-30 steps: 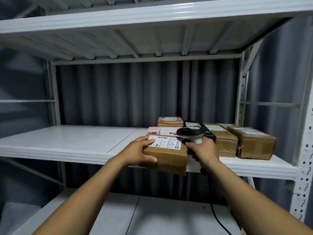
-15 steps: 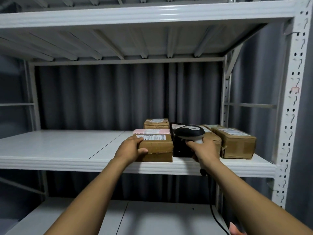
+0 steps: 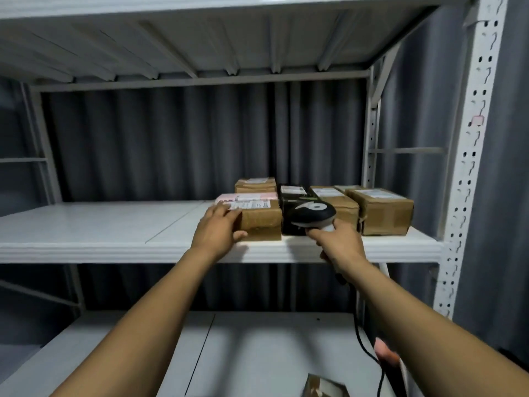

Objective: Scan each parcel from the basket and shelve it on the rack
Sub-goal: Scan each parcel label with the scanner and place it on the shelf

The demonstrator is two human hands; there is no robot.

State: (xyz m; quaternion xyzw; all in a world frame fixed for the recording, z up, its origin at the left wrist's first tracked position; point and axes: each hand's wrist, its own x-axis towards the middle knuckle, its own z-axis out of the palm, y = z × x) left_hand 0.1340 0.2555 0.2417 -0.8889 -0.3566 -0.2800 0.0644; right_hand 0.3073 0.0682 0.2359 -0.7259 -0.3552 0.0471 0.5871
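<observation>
Left hand point(image 3: 219, 229) round brown parcel point(image 3: 262, 222) on shelf point(image 3: 100, 224); right hand point(image 3: 337, 245) tight round scanner point(image 3: 313, 214) — black box point(image 3: 293, 196) behind

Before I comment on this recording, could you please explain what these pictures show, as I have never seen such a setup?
There is no machine here: a person works with bare hands, and every picture comes from one wide camera worn on the head, looking forward and down. In front stands a white rack. On its middle shelf lie several parcels. The left hand holds the left end of a brown parcel near the shelf's front edge, a pink parcel behind it. The right hand grips a corded scanner in front of a black parcel.
</observation>
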